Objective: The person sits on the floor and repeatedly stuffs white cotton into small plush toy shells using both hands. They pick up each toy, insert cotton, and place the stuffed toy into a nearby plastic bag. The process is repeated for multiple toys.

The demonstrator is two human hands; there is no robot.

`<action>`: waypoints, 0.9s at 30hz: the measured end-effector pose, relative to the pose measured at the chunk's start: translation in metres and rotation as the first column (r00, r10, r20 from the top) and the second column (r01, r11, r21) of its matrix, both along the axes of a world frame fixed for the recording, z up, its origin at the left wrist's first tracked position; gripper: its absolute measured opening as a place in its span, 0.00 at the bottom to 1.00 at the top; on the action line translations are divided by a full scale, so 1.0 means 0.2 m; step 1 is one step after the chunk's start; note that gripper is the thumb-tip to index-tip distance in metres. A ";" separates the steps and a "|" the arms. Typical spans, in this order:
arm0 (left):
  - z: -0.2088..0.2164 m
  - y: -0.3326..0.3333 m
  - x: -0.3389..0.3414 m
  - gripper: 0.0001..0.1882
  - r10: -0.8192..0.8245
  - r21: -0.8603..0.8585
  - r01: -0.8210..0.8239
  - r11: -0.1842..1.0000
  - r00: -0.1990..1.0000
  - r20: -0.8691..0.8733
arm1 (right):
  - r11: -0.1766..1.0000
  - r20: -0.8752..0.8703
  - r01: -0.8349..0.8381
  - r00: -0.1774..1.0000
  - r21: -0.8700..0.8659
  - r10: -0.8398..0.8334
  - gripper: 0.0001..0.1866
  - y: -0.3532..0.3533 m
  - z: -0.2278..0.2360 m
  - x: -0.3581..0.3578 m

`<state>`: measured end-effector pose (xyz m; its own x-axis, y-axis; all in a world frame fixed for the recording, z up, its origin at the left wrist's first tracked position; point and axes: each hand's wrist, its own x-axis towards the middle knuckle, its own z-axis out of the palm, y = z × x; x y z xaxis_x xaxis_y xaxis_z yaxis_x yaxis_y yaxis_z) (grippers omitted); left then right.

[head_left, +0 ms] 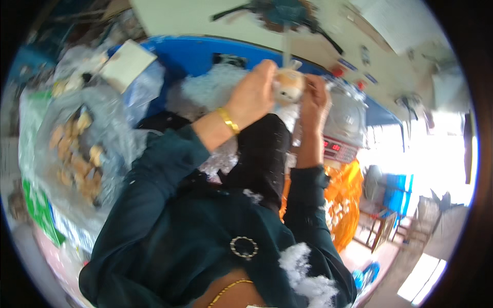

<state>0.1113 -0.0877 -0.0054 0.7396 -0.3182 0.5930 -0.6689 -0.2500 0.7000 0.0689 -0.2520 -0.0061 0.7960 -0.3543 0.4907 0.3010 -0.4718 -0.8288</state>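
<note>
Out in front of me, a small plush toy [289, 86] in cream and tan is held up between my hands. It has little ears on top and dark eyes. My left hand [255, 92], with a gold bracelet at the wrist, closes on the toy's left side. On the other side my right hand [314, 100] has its fingers bent together against the toy's edge; some fingertips are blurred. White fluffy stuffing [213, 84] lies beyond my left wrist, and tufts of it [303, 272] cling to my dark green top.
At the left, a clear plastic bag [43, 149] holds several tan plush pieces. A blue tray [177, 49] borders the stuffing. Right of my right forearm are a digital scale [336, 149] and an orange bag [349, 190] with white bits. Farther right stands a wooden stool [377, 226].
</note>
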 end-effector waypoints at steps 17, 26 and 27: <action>-0.33 1.49 -0.19 0.18 0.705 0.540 -0.740 0.401 0.625 0.334 | 0.801 -0.496 -0.028 0.798 -0.598 -0.342 0.11 -0.79 -0.12 -0.99; -0.59 2.16 -0.39 0.25 0.985 0.810 -0.560 0.174 0.113 -0.133 | 0.865 -0.659 -0.276 0.747 -0.420 -0.082 0.11 -0.53 -0.15 -0.90; -0.60 2.14 -0.40 0.22 0.935 0.665 -0.669 0.332 0.143 -0.323 | 0.839 -0.643 -0.366 0.765 -0.403 0.024 0.11 -0.40 -0.11 -0.76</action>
